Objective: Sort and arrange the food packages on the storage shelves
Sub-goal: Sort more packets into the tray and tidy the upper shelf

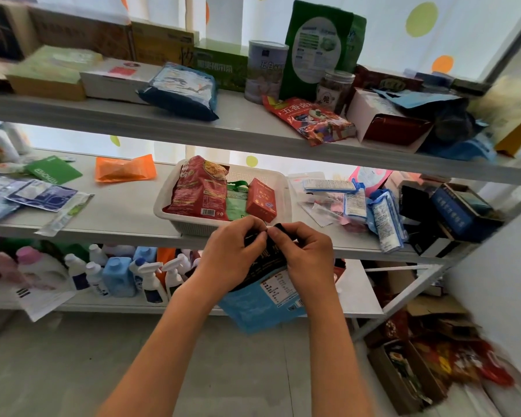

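Honestly we're maybe halfway. Both our left hand (233, 254) and right hand (303, 257) pinch the top edge of a black-and-blue pouch (262, 293), held just below the white basket (175, 203), which already has three packs. Loose packets (358, 203) to the right of our hands still need sorting.

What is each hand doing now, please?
Left hand: closed, fingers pinch the top edge of the black and blue pouch.
Right hand: closed, fingers pinch the same pouch's top edge.
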Action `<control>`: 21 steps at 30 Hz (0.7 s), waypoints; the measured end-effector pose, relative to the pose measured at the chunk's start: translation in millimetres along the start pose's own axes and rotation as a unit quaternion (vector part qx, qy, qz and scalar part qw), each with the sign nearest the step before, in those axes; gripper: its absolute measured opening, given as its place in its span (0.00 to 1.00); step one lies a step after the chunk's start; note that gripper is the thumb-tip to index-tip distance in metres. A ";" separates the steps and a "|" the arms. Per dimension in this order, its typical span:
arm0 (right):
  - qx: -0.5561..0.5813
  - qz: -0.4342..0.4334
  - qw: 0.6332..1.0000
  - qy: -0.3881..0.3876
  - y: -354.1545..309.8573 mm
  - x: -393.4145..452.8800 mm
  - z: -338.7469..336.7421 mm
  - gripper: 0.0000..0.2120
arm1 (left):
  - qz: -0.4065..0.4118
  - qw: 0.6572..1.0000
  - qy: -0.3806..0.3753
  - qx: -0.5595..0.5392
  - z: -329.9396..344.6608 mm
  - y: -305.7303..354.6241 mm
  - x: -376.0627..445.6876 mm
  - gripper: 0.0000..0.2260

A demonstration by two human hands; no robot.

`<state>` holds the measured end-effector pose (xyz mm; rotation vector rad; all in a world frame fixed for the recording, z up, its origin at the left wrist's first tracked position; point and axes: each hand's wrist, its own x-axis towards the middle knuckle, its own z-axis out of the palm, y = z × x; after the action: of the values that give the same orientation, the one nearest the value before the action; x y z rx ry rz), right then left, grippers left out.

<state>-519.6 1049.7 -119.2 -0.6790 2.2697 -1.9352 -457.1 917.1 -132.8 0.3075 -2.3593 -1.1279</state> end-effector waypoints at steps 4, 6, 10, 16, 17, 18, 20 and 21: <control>0.015 -0.004 1.000 0.024 0.1 -0.3 0.1 0.02 | 0.023 0.999 0.005 0.029 -0.5 -5.4 0.8 0.03; 0.023 -0.003 0.999 0.047 -1.5 -1.3 -0.7 0.04 | 0.040 0.997 0.017 0.060 -0.7 -6.9 0.4 0.05; 0.061 0.013 0.989 0.132 -1.9 5.4 -17.2 0.10 | 0.043 0.996 0.016 0.075 -1.7 -22.2 1.6 0.05; 0.092 0.040 0.979 0.177 3.3 7.0 -31.8 0.08 | 0.019 0.998 0.036 0.053 5.2 -40.7 -0.5 0.09; 0.091 0.048 0.978 0.181 5.5 7.4 -32.0 0.07 | 0.003 0.998 0.051 0.036 6.3 -41.5 0.0 0.13; 0.085 0.053 0.978 0.184 7.5 7.8 -32.0 0.05 | -0.015 0.997 0.068 0.023 6.3 -42.4 0.6 0.17; 0.080 0.062 0.978 0.184 9.3 7.8 -31.4 0.04 | -0.039 0.994 0.102 0.020 5.5 -41.8 0.7 0.23; 0.087 0.066 0.977 0.180 9.8 7.9 -30.9 0.04 | -0.045 0.992 0.114 0.024 4.9 -40.3 0.6 0.24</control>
<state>-540.0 1076.1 -120.7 -0.1606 2.2184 -2.3091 -460.7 894.7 -166.5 0.5345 -2.1924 -1.0179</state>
